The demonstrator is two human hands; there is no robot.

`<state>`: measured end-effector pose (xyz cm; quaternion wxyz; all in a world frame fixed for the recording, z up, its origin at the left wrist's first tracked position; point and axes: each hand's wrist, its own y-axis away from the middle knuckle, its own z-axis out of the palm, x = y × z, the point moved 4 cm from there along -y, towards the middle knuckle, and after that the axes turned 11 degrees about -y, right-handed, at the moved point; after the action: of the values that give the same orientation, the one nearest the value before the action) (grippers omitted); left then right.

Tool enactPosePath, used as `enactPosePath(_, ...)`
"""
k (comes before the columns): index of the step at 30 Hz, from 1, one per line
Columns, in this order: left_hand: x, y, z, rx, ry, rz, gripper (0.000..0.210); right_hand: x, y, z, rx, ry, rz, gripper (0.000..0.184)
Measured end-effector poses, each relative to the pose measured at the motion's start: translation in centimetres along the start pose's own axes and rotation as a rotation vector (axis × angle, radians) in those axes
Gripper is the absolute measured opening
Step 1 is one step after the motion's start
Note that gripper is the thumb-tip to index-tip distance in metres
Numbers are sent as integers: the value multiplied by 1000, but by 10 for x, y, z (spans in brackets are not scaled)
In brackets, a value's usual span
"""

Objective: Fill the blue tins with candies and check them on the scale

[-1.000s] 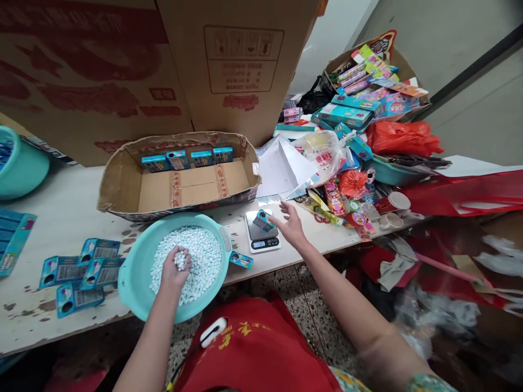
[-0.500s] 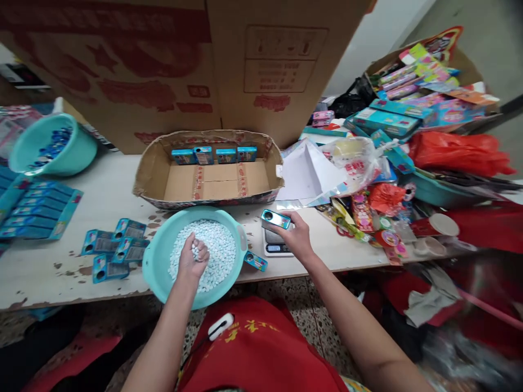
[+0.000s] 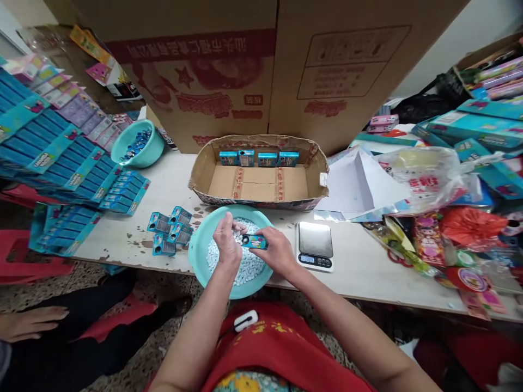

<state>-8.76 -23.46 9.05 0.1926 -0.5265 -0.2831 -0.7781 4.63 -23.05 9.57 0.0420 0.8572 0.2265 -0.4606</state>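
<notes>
Above the turquoise basin [image 3: 196, 239] of small white candies [image 3: 249, 267], my right hand [image 3: 278, 251] grips a small blue candy box [image 3: 254, 242], its round hole turned toward my other hand. My left hand [image 3: 227, 239] is cupped around some white candies right beside that hole. A digital scale [image 3: 315, 239] with a bare metal plate lies to the right of the basin. Several similar blue boxes [image 3: 169, 231] stand grouped on the table left of the basin. Behind it, a cut-down cardboard box [image 3: 257, 188] has a row of blue boxes along its back wall.
Stacked blue display cartons [image 3: 73, 158] and a smaller basin of blue pieces [image 3: 153, 149] occupy the left. A large carton [image 3: 286, 65] walls off the back. Plastic bags [image 3: 425, 174] and wrappers clutter the right. A co-worker's hand [image 3: 35, 321] rests at lower left.
My right hand has carried the blue box from over the scale leftward to above the basin. My left hand has risen from the candies to meet it. The view has turned left.
</notes>
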Motion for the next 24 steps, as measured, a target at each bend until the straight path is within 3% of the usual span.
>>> enactPosePath(10,7,8,17,-20,-61,35,45,6,-2,-6,-18,-54,-7,29)
enactPosePath(20,-3,15,22,63,-49,6,47,13,3,-19,-47,-16,-96,27)
enactPosePath(22,-5,12,16,70,-113,26,46,16,4,-21,-51,-1,-115,27)
enactPosePath(24,-10,7,-1,74,-316,49,42,18,3,-25,-36,-31,-126,27)
